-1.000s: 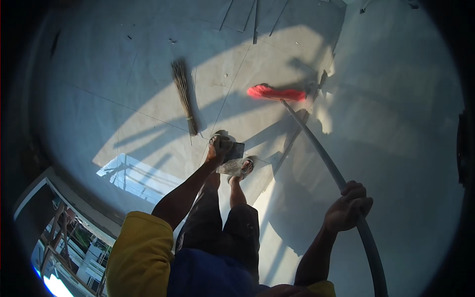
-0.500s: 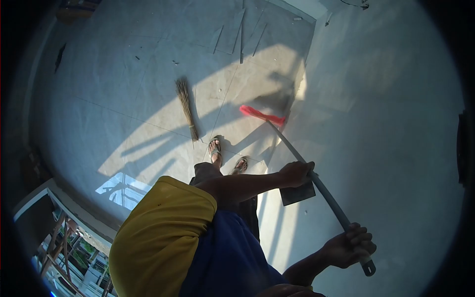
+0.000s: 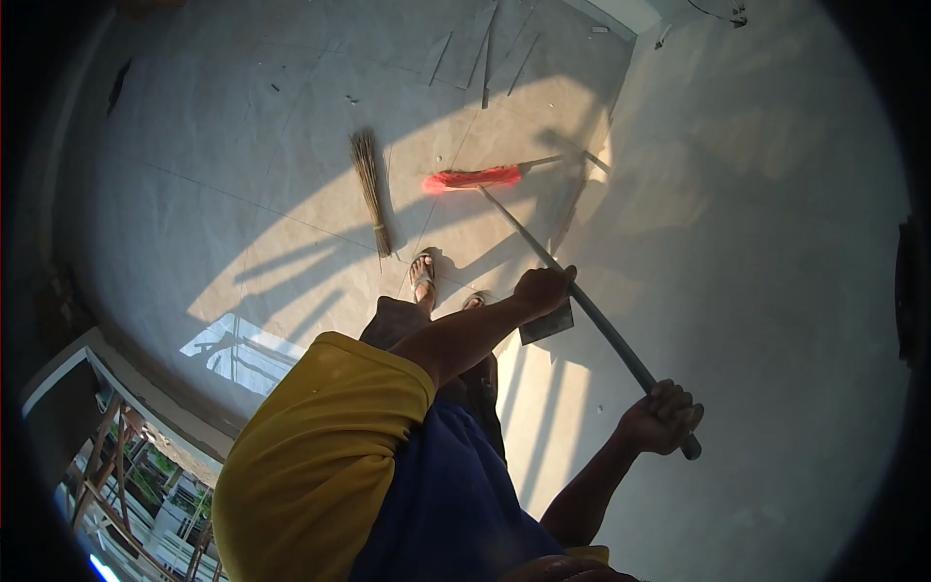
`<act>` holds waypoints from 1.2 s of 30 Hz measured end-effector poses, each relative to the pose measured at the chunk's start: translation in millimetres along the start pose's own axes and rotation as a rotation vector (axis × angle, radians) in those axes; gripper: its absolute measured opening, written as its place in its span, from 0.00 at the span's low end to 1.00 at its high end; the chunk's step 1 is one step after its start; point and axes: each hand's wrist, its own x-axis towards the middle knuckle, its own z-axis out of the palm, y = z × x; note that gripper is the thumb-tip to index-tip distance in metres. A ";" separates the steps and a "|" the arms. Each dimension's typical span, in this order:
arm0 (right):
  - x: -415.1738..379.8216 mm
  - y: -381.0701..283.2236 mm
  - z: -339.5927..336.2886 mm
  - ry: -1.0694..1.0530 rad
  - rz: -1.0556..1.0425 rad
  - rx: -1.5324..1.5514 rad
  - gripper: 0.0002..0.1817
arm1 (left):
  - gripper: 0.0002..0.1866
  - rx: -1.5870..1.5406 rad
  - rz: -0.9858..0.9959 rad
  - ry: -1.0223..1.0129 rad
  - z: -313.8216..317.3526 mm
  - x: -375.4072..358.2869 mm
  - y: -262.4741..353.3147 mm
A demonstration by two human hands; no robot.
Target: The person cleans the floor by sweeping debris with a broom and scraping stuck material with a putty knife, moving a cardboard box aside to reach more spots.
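Observation:
My left hand (image 3: 545, 291) is wrapped round the middle of the grey handle of a push broom (image 3: 592, 301). Near the handle's top end, my right hand (image 3: 663, 417) grips it with closed fingers. The broom's bright red head (image 3: 475, 179) is down at the floor, slightly smeared by motion. A dark flat rectangular plate (image 3: 548, 324) juts out from under my left hand; how it is held there is hidden. Left of the broom, a bundled stick broom (image 3: 369, 194) lies on the floor, its tied end near my sandalled foot (image 3: 423, 274).
Long thin strips (image 3: 487, 53) lie on the tiled floor (image 3: 194, 145) ahead, with small bits of debris about. A pale wall (image 3: 737, 242) runs along the right. At lower left is an opening (image 3: 136, 466) with wooden poles beyond it.
The broom head has swung left and a little away from the wall. Both hands have moved up and left in view with the handle, and the dark plate has shifted with my left hand.

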 end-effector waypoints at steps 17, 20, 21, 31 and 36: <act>-76.1 -18.7 96.5 -0.602 -0.084 0.148 0.19 | 0.12 -0.248 -0.175 0.413 -138.7 -73.8 -83.4; -53.9 -59.6 103.1 -0.664 -0.064 0.226 0.25 | 0.13 -0.307 -0.147 0.431 -149.6 -90.1 -42.3; -55.5 -62.5 110.6 -0.673 -0.046 0.238 0.24 | 0.14 -0.286 -0.132 0.425 -143.8 -89.0 -43.8; -87.8 6.6 180.5 -1.004 -0.113 0.179 0.24 | 0.18 -0.243 -0.361 0.521 -152.0 -82.5 -143.1; -38.8 -9.1 246.8 -1.198 -0.129 0.340 0.22 | 0.21 -0.259 -0.330 0.777 -219.3 -65.6 -138.2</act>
